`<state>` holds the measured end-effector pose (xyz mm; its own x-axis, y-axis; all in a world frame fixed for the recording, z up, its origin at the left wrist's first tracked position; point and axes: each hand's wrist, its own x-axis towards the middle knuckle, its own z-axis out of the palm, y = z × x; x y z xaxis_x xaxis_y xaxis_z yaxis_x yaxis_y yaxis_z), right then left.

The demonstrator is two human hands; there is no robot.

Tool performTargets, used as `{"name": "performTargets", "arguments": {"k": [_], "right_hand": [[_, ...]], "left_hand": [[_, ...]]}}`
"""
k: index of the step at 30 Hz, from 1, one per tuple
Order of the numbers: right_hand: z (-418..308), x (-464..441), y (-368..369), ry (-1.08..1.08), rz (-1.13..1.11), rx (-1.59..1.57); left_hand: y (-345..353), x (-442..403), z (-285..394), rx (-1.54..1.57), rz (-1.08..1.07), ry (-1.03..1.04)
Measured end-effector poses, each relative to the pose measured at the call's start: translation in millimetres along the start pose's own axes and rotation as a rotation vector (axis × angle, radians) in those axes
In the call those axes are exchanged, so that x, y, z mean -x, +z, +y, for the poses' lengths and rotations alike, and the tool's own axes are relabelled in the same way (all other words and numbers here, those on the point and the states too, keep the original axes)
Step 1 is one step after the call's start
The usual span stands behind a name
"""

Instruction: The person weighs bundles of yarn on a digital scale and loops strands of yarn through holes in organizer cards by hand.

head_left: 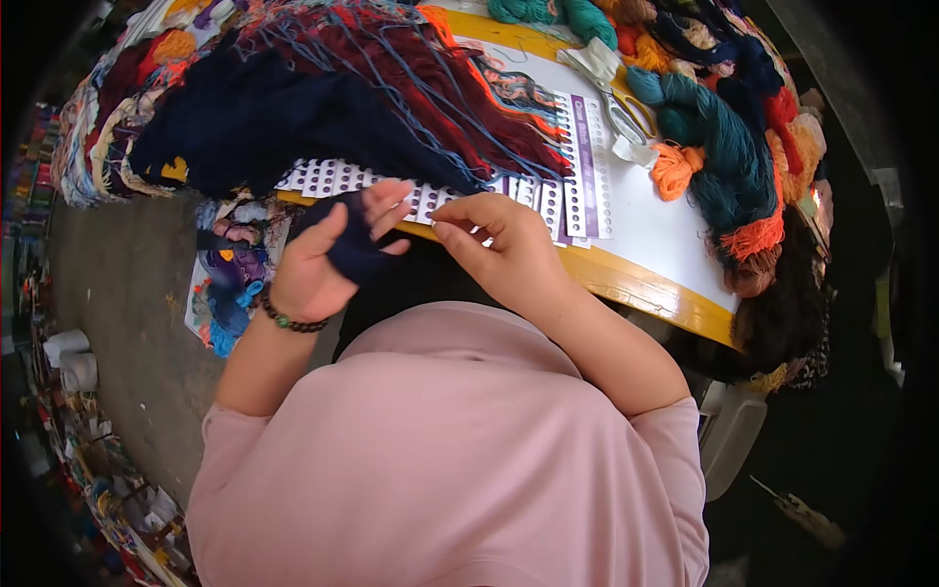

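My left hand (315, 256), with a dark beaded bracelet (291, 322) at the wrist, is turned palm up in front of the table edge. Navy yarn (354, 240) lies across its palm and around the fingers, which are partly spread. Beside it, my right hand (504, 245) is closed in a pinch; whatever sits between its fingertips is too fine to make out. Just beyond both hands are white cards with rows of punched holes (575, 166). Dark red, blue and orange threads (440, 108) hang from these cards, and a large navy yarn bundle (264, 117) covers part of them.
Scissors (626, 115) lie on the white tabletop (626, 210), which has a yellow edge (665, 298). Teal skeins (719, 147) and an orange bundle (675, 171) sit at the right. More yarn (230, 284) is low at the left, and white cones (73, 360) stand on the floor.
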<state>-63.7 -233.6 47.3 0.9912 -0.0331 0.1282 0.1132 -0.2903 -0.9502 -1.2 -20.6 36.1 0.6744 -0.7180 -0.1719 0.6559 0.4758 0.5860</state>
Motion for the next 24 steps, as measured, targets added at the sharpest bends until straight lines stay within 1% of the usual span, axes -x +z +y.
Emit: {"name": "performTargets", "arguments": {"k": [1, 2, 3, 4, 6, 8, 10, 11, 12, 14, 15, 16, 18, 19, 20, 22, 23, 24], "right_hand": [[-10, 0, 7, 0.034, -0.002, -0.125], [-10, 0, 17, 0.104, -0.036, -0.323], [-11, -1, 22, 0.100, -0.035, -0.319], [-12, -2, 26, 0.140, -0.062, -0.373], [-13, -2, 30, 0.184, -0.081, -0.423], [-16, -1, 32, 0.279, -0.100, -0.455], [-8, 1, 33, 0.276, -0.102, -0.450], [-6, 1, 33, 0.272, -0.107, -0.450], [-7, 2, 34, 0.275, -0.106, -0.445], [-10, 2, 36, 0.242, 0.040, -0.625], [-4, 3, 35, 0.338, 0.069, -0.649], [-5, 3, 32, 0.338, 0.076, -0.642], [-5, 4, 28, 0.386, 0.062, -0.658], [-5, 4, 29, 0.389, 0.071, -0.653], [-4, 5, 30, 0.381, 0.091, -0.635], [-3, 7, 32, 0.377, 0.123, -0.612], [-2, 8, 34, 0.378, 0.135, -0.599], [-2, 9, 35, 0.379, 0.148, -0.585]], "left_hand": [[7, -4, -3, -0.040, -0.056, 0.017], [10, -7, -3, -0.078, -0.113, 0.031], [1, -11, -7, -0.070, -0.121, 0.048], [5, -11, -8, -0.069, -0.128, 0.048], [15, -12, -13, -0.161, -0.075, 0.071], [14, -13, -16, -0.179, -0.079, 0.088], [16, -11, -18, -0.317, -0.072, 0.101], [18, -11, -20, -0.335, 0.010, 0.159], [15, -11, -18, -0.330, 0.008, 0.158], [12, -11, -10, -0.145, 0.095, 0.024], [16, -11, -9, -0.067, 0.137, 0.042], [15, -12, -9, -0.063, 0.129, 0.039], [10, -14, -10, -0.145, 0.172, 0.070], [15, -17, -12, -0.320, 0.114, 0.169], [15, -19, -15, -0.315, 0.106, 0.162], [11, -23, -21, -0.582, 0.101, 0.289], [6, -26, -21, -0.767, 0.092, 0.352], [5, -26, -20, -0.763, 0.081, 0.346]]}}
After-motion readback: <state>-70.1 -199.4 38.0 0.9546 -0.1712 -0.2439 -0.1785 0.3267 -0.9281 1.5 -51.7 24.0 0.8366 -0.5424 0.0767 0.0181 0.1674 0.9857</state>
